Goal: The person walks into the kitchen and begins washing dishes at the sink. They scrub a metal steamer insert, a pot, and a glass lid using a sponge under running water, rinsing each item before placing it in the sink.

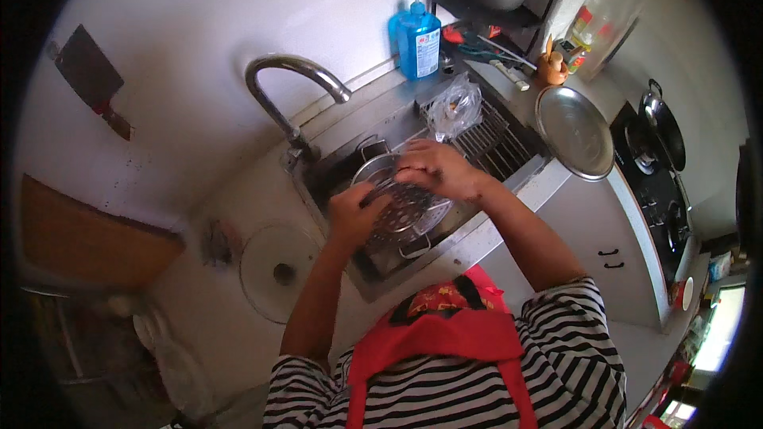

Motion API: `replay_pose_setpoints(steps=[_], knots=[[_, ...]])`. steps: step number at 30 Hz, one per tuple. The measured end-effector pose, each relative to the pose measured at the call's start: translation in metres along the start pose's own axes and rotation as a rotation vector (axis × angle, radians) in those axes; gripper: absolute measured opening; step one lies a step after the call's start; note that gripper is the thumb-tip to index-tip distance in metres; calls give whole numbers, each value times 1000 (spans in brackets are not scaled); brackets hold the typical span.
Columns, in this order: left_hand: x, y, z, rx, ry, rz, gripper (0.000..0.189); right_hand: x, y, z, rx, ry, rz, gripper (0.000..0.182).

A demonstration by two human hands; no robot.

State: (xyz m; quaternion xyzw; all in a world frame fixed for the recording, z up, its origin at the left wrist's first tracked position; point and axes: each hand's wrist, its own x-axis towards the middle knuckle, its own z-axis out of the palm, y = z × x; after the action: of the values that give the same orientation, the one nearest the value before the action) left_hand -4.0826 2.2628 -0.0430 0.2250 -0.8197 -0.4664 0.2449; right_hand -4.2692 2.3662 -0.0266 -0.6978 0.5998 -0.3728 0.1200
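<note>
Over the sink [369, 297], my left hand [353, 214] grips the near-left edge of a perforated metal steamer rack [405, 210]. My right hand [440, 170] is at its far-right edge with curled fingers, and the grip there is partly blurred. Below the rack sits a metal pot [377, 165] in the basin, with a loop handle [416, 248] showing on the near side. My hands and the rack hide much of the pot's inside. The curved chrome faucet [298, 62] rises behind it, its spout pointing over the basin's back edge.
A wire drainer [498, 137] with a clear plastic bag [456, 108] covers the basin's right part. Behind stands a blue pump bottle [420, 42]. A round metal lid [575, 131] lies on the right counter, before the gas stove [650, 190]. A translucent round lid [262, 274] is at left.
</note>
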Motion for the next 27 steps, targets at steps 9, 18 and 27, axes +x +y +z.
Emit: replay_pose_setpoints(steps=[9, 18, 27], knots=[[0, -18, 11, -76, 16, 13, 12, 6, -7, 1, -87, -15, 1, 24], [-15, -36, -1, -459, 163, -153, 15, -45, 28, 4, 717, 346, 507, 23], [6, -26, 18, 55, -136, 17, 16, -2, -20, 16, -228, 130, 23, 15]])
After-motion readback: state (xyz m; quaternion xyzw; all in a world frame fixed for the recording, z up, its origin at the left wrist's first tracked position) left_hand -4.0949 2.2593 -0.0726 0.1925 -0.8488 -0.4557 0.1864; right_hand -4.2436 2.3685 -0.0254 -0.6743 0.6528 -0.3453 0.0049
